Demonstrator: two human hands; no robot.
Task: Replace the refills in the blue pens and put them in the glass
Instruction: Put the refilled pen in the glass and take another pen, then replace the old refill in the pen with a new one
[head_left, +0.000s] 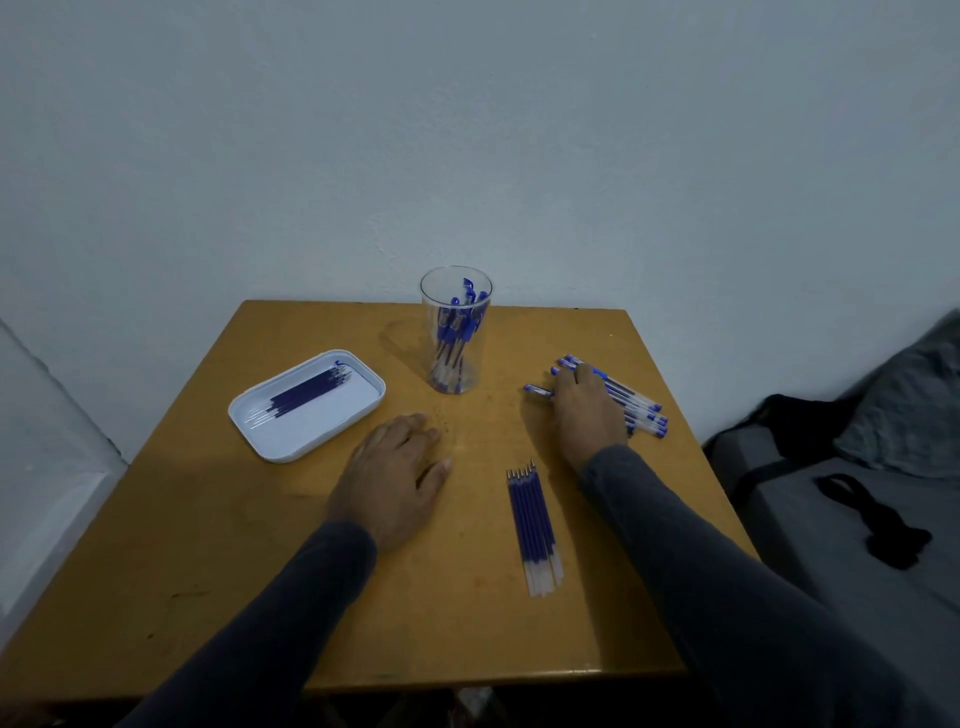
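A clear glass (456, 358) stands at the table's far middle and holds several blue pens. To its right lies a pile of blue pens (641, 413). My right hand (587, 410) lies over that pile, fingers curled down, and pinches one blue pen (537, 391), whose end sticks out to the left by the thumb. My left hand (395, 467) rests flat on the table, holding nothing. A row of blue refills (535, 525) lies near the front right, tips pointing away from me. A white tray (260, 436) at the left holds several dark refills (306, 395).
The wooden table (208, 571) stands against a pale wall. A bed with grey bedding and a black bag (795, 431) is close on the right, and a black strap (878, 525) lies on it. A white ledge (47, 499) runs along the left.
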